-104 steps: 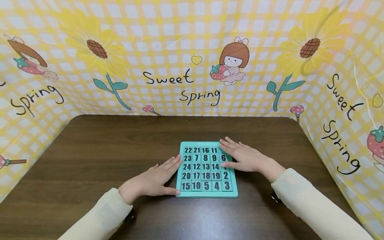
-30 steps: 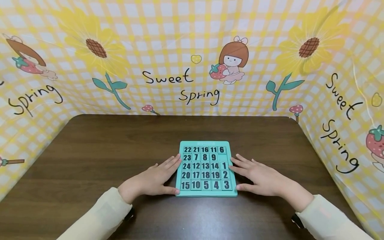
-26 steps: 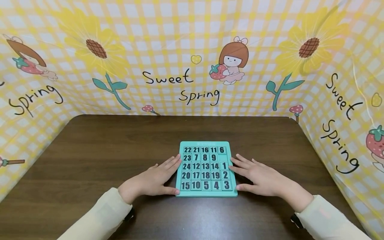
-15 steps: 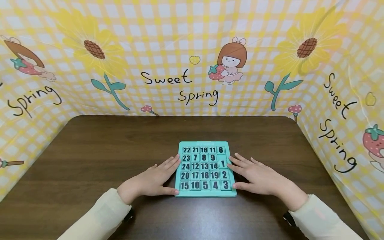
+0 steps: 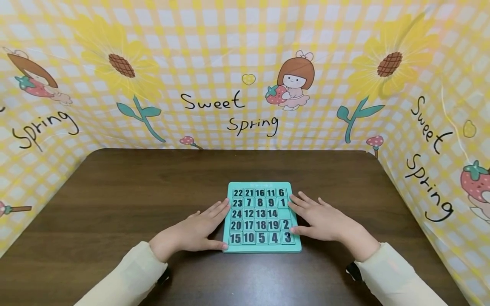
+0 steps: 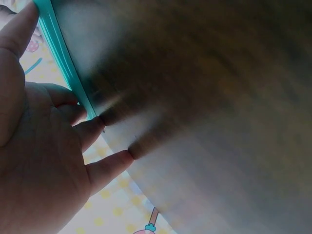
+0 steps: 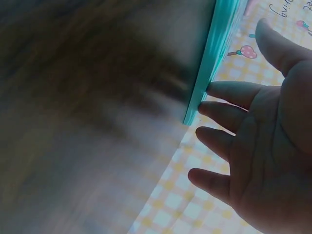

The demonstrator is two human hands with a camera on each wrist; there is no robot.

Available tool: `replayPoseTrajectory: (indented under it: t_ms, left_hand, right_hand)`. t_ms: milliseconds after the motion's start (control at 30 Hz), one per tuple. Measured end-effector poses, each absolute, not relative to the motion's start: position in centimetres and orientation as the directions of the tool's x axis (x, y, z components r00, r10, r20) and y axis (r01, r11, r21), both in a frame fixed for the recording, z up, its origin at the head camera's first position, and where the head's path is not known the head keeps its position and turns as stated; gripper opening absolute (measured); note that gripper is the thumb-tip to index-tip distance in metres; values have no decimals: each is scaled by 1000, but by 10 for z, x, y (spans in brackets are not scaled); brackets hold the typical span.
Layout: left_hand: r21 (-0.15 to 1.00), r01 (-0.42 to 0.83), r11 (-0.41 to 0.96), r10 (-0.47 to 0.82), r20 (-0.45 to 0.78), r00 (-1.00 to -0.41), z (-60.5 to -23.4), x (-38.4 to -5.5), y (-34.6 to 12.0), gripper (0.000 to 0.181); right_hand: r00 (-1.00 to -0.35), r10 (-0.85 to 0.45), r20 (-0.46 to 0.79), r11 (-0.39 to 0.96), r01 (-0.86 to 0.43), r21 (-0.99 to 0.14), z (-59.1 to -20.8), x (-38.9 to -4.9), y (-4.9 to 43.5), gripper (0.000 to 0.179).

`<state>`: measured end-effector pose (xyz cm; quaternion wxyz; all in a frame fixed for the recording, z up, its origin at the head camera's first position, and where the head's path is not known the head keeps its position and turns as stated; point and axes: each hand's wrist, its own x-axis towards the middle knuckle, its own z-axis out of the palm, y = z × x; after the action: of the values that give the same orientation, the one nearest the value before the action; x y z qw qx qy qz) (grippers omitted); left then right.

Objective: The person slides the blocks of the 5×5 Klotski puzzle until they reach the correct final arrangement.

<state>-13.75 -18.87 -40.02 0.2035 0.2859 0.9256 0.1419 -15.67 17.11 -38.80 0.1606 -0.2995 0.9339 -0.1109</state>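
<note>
A turquoise number slide puzzle lies on the table, its black-numbered tiles in rows. The 1 tile sits under the 6 tile in the right column, and the gap is below it, above the 2 tile. My left hand rests along the left edge, fingers extended, thumb at the near left corner. On the right, my right hand has straight fingers at the edge, its thumb tip beside the 2 tile. Both wrist views show the puzzle's side edge beside the fingertips.
The dark wooden table extends around the puzzle. A yellow checked cloth with printed flowers and figures stands behind it and along both sides.
My right hand came off the puzzle's face to its right edge, then shifted slightly up and inward. The 6 tile went up, then the 1 tile, moving the gap down. My left hand stays put.
</note>
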Motion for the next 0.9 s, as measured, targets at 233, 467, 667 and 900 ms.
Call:
replayPoseTrajectory:
  t_ms: [233, 467, 667, 900]
  left_hand:
    - [383, 473, 793, 591, -296, -751, -403, -137, -188, 102]
    - [378, 473, 796, 588, -294, -754, -401, -137, -188, 102]
    - [380, 474, 795, 588, -290, -755, -400, -136, -188, 102]
    - [375, 474, 796, 587, -290, -756, -401, -137, -188, 102]
  right_hand:
    - [-771, -586, -248, 792, -480, -378, -385, -153, 173, 76]
    - [-741, -626, -244, 739, -463, -489, -375, -139, 177, 68]
    - [-720, -650, -242, 712, -466, -526, -373, -130, 182, 67]
    - [-717, -662, -221, 708, -499, -500, -375, -124, 183, 66]
